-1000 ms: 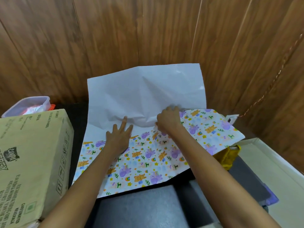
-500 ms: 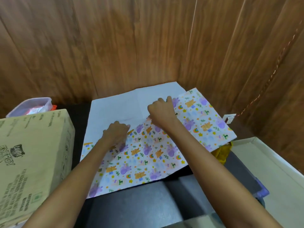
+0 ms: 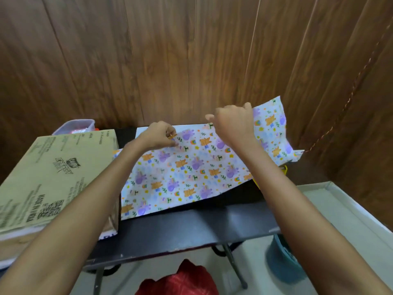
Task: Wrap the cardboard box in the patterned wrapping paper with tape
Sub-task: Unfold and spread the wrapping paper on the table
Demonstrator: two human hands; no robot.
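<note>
Wood-grain panelling fills the upper half of the frame, and below it sits the dark flat tabletop (image 3: 191, 228) I am working over.

My left hand (image 3: 158, 136), at centre frame, is pinched on the far edge of the white wrapping paper printed with purple and orange cartoon animals (image 3: 187, 171), thumb and fingers closed on the sheet. My right hand (image 3: 232, 122), slightly higher and to the right, is curled shut on the same far edge and lifts it off the table, so the upper right corner of the sheet stands up against the wall. Outward from the hands, the paper lies pattern side up across the table centre, its near edge towards the middle of the frame.

At left of frame sits the large tan cardboard box with black printing (image 3: 53, 177), its right side just beside the paper's left edge (a strip of the sheet may be tucked under it, I cannot tell). It is not yet on the paper. Behind it, upper left, is a clear plastic tub (image 3: 74, 125). I see no tape.

My worry is the raised right corner: pulling unevenly with the two hands could crease or tear the thin sheet, and it may drag skew against the box, leaving too little overlap once the box goes on.
</note>
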